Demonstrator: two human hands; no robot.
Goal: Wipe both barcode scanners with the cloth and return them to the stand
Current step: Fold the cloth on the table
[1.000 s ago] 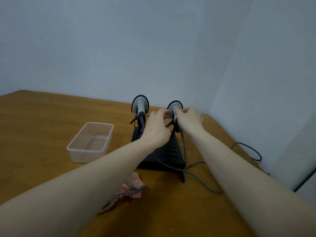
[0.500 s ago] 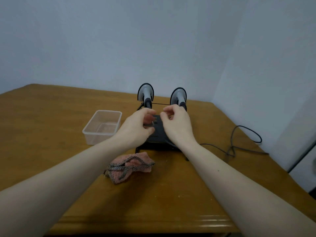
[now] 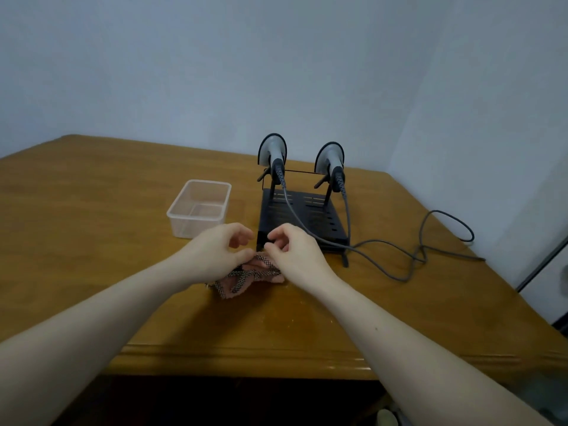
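- Both barcode scanners sit on the black stand at the far side of the wooden bench, well apart from the person's hands.
- The left scanner hangs on the stand's left prong with its wide grey head uppermost. Its long axis runs steeply, handle slanting down toward the near side.
- The right scanner rests the same way on the right prong, parallel to the first, head up and facing away toward the wall.
- A grey cable trails from each handle, across the stand's base and off to the right in loose loops on the bench.
- The cloth, pinkish with a checked border, lies crumpled on the bench just in front of the stand's near left corner.
- The left hand hovers over the cloth's left end, fingers loosely curled, grip empty as far as I can see.
- The right hand is over the cloth's right end with thumb and forefinger drawn together; whether that grip pinches the cloth, I cannot tell.
- A clear plastic tub stands left of the stand.
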